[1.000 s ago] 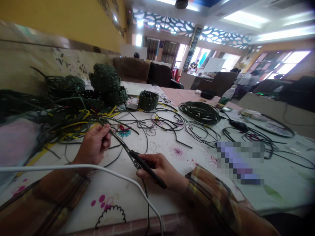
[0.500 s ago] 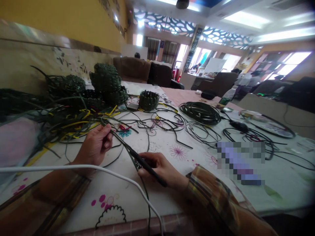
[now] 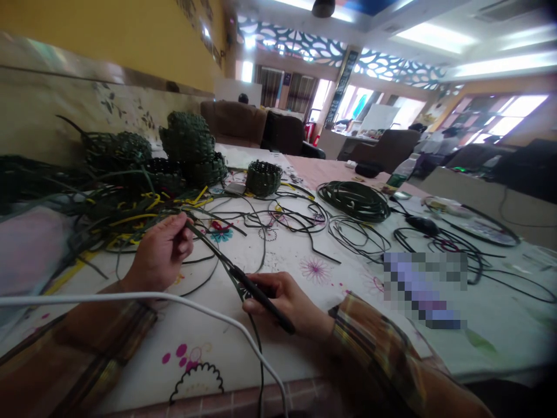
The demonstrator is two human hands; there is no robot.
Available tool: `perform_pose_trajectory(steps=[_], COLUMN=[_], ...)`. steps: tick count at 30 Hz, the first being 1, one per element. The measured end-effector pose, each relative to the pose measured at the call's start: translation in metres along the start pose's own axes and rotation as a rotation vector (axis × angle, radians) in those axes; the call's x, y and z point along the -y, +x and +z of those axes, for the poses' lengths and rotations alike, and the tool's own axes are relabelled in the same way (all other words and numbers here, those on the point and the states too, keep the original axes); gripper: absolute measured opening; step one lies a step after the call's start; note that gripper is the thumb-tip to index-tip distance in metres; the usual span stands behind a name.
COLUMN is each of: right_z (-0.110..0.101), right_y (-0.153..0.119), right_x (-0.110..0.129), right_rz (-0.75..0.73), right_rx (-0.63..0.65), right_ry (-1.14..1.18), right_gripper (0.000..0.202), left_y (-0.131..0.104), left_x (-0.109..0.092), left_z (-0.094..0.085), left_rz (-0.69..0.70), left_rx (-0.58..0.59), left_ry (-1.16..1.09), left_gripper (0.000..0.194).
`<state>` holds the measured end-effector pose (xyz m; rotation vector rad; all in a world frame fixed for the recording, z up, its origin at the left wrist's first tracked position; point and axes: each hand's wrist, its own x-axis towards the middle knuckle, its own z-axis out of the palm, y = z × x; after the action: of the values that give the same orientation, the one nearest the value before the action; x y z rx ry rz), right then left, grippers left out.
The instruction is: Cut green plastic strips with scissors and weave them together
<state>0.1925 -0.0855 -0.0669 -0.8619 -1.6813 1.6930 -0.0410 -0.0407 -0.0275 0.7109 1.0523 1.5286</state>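
Observation:
My left hand [image 3: 167,249] pinches dark green strips [image 3: 209,247] between thumb and fingers, left of centre. The strips run down to the right and meet the tip of a black pen-like tool [image 3: 263,299]. My right hand [image 3: 287,302] is closed round that tool. A long strip [image 3: 259,342] hangs on from there past the table's near edge. Behind my left hand lies a tangle of green and yellow strips [image 3: 130,215]. Woven green baskets [image 3: 187,139] stand behind it, with a small one [image 3: 263,177] to their right.
A white cable [image 3: 200,310] crosses in front of my left wrist. Coiled strips [image 3: 354,200], a black mouse [image 3: 422,224], a bottle [image 3: 404,171] and a blurred-out purple object [image 3: 420,290] are on the table [image 3: 296,342] to the right. Chairs and people are in the background.
My left hand has shifted slightly left and up with the strips. My right hand and the black tool are almost where they were.

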Motion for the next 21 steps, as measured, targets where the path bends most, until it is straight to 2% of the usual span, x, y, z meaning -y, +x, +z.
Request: perform_pose_trajectory(steps=[5,11,15,21], right_z=[0.000,0.002,0.003,0.002], right_y=[0.002,0.003,0.002,0.000], right_x=[-0.005,-0.009,-0.006,-0.005], right_rz=[-0.024,-0.032,-0.035,-0.029], right_rx=[-0.016,-0.045,-0.048,-0.008], right_ry=[-0.022,-0.015,-0.013,0.002], right_gripper=[0.038,0.048,0.045,0.036], left_y=[-0.002,-0.012,-0.012,-0.006], left_x=[0.000,0.008,0.009,0.008], left_z=[0.003,0.010,0.010,0.005], left_rz=[0.030,0.059,0.074,0.047], left_rx=[-0.025,-0.003,0.000,-0.003], left_ry=[0.018,0.053,0.043,-0.004], left_gripper=[0.016,0.028,0.033,0.016])
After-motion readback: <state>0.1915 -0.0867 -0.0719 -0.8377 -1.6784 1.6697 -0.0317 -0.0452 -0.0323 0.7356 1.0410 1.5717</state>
